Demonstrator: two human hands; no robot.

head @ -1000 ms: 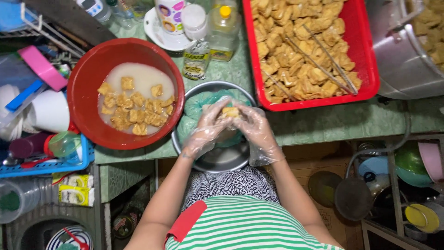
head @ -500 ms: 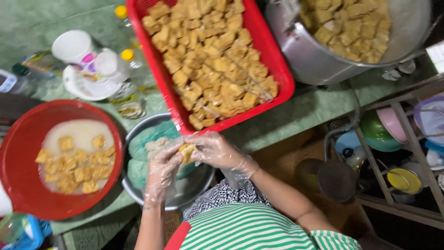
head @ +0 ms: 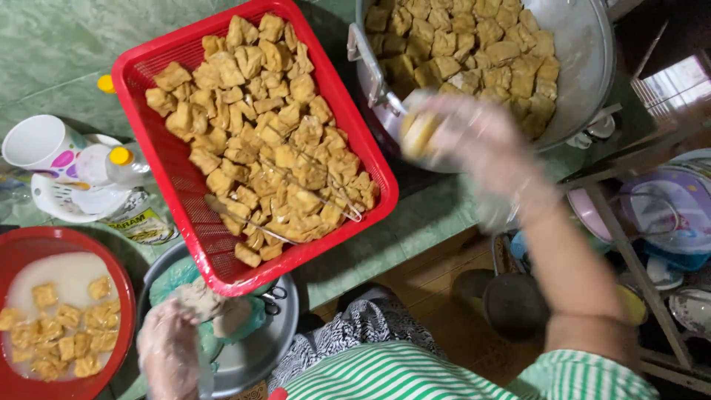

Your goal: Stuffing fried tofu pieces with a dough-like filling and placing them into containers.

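Observation:
My right hand (head: 474, 144), in a thin clear glove and blurred, is raised beside the big steel pot (head: 585, 44) of fried tofu pieces and grips a stuffed tofu piece (head: 419, 133). My left hand (head: 172, 348), also gloved, rests low in the metal bowl (head: 252, 355) lined with a green bag, its fingers on pale filling (head: 198, 300). A red basket (head: 178, 185) heaped with fried tofu sits between the two hands.
A red round bowl (head: 29, 241) with tofu squares in whitish liquid stands at the left. A white cup (head: 33, 141), small bottle (head: 127, 164) and plate sit behind it on the green counter (head: 422, 230). Shelves with dishes are at the right.
My right hand has lifted off the metal bowl with a tofu piece and swung right to the steel pot. My left hand stays in the bowl. The view has shifted right.

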